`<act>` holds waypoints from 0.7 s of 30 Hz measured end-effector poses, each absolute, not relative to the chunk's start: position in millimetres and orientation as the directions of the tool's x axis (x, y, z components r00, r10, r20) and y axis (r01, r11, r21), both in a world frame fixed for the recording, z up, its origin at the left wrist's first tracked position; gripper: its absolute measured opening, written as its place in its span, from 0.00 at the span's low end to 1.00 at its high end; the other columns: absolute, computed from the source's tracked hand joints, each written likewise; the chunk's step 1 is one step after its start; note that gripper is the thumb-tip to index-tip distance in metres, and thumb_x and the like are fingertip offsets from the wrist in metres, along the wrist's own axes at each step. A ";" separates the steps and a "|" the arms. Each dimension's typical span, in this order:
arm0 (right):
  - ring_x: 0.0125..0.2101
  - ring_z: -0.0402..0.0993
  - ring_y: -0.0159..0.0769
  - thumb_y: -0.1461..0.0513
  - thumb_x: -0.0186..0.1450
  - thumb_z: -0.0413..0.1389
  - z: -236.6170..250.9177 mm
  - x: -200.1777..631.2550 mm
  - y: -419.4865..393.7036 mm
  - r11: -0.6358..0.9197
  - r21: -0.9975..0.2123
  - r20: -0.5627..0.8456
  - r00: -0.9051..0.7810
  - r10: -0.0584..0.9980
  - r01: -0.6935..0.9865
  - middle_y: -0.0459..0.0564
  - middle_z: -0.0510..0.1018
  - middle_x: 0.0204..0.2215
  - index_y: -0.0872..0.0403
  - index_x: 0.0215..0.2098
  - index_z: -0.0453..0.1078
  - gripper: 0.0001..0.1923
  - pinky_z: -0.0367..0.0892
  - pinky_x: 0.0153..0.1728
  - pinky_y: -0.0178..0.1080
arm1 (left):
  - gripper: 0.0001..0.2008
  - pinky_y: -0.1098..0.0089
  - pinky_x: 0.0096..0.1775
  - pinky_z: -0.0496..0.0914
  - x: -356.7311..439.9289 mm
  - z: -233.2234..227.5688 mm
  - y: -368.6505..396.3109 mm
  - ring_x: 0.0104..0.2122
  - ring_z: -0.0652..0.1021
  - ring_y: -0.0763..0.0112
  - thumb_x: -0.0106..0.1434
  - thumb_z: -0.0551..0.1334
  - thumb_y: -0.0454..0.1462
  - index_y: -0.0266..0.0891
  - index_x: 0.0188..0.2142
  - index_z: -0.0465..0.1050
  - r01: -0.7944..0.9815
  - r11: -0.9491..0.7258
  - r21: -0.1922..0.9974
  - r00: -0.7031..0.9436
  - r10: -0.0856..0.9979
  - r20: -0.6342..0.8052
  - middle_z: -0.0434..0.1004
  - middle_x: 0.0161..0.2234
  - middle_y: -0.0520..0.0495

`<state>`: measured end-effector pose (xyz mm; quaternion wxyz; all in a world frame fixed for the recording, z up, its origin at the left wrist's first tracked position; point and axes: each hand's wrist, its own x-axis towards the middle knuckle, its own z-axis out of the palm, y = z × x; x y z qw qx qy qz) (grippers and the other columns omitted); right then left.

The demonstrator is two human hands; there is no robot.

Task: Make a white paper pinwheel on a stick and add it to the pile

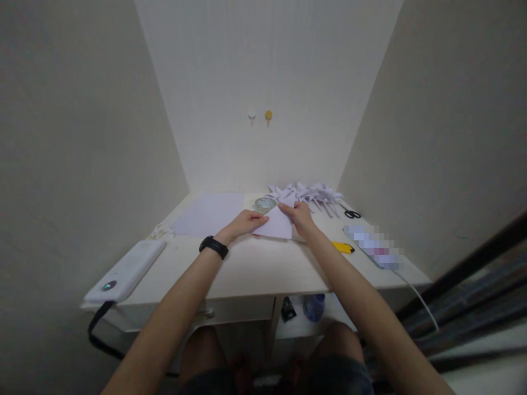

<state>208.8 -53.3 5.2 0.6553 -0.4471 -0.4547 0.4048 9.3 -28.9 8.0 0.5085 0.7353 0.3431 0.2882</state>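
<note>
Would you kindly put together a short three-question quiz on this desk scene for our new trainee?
1. Multiple choice: which wrist wears the black wristband? A) Left B) Right
2. True or false: the left hand and the right hand both hold the flat piece of white paper.
3. Fill in, as the person sees it: the black-handled scissors lie to the ____ of the loose heap of white paper strips.

Key: 1. A; 2. True; 3. right.

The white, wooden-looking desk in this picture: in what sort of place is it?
Probably a study corner in a home or dormitory: the white desk sits between two plain side walls, with a round yellow hook above it and black-handled scissors on it.
</note>
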 end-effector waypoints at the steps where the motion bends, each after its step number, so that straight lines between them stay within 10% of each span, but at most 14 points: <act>1: 0.21 0.70 0.32 0.52 0.42 0.70 6.4 208.5 -48.6 0.275 -0.951 0.237 0.238 0.942 -0.140 0.46 0.79 0.21 0.57 0.24 0.74 0.19 0.63 0.23 0.34 | 0.20 0.74 0.25 0.70 12.3 6.6 -24.7 0.24 0.75 0.73 0.57 0.67 0.51 0.34 0.31 0.78 0.198 -0.252 0.947 0.571 0.815 0.097 0.78 0.26 0.47; 21: 0.19 0.68 0.29 0.60 0.40 0.71 -3.1 242.7 -39.5 0.268 -0.904 0.119 0.407 0.906 -0.334 0.42 0.74 0.17 0.55 0.19 0.69 0.16 0.64 0.19 0.31 | 0.17 0.73 0.25 0.72 6.1 -7.0 -17.4 0.23 0.79 0.71 0.59 0.69 0.45 0.30 0.31 0.76 0.120 -0.063 0.991 0.520 0.854 -0.009 0.81 0.28 0.39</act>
